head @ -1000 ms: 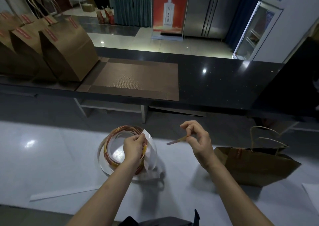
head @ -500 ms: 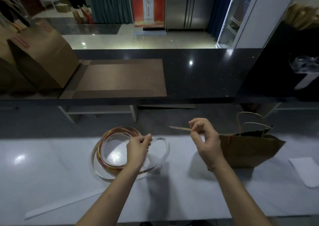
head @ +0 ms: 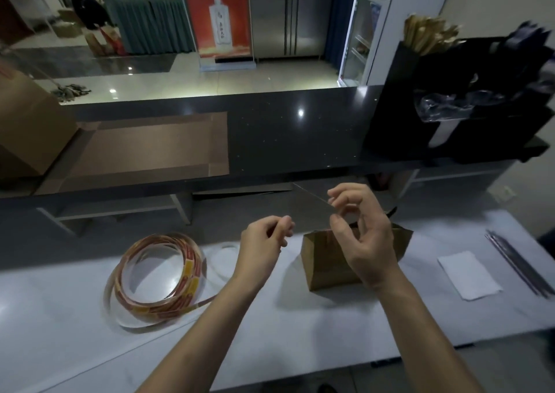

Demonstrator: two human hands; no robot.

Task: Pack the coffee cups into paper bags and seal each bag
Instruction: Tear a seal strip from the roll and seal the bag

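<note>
Right hand [head: 365, 242] is raised above the white worktop [head: 330, 326], thumb and forefinger pinching one end of a thin sticker strip [head: 312, 196], which shows edge-on and juts up and to the left. Left hand [head: 264, 241] is just beside it, fingers curled and thumb pressed to fingertip; the view is too blurred to tell whether it holds a scrap of backing or nothing. The paper bag [head: 326, 268] stands on the worktop directly behind and below the right hand, its mouth mostly hidden by that hand, so no coffee cup can be seen inside. The sticker roll [head: 190, 272] lies loosely uncoiled to the left, well apart from the bag. Risks as judged: the strip is limp and held at one end only, so it could curl and stick to itself or to the fingers before it reaches the bag. If the bag's top is not folded flat first, the seal may catch only one side and the bag could gape open. Pressing down on a light, unsteadied bag could tip it; the left hand seems free to brace it. The trailing tail of the roll could snag a forearm.
</note>
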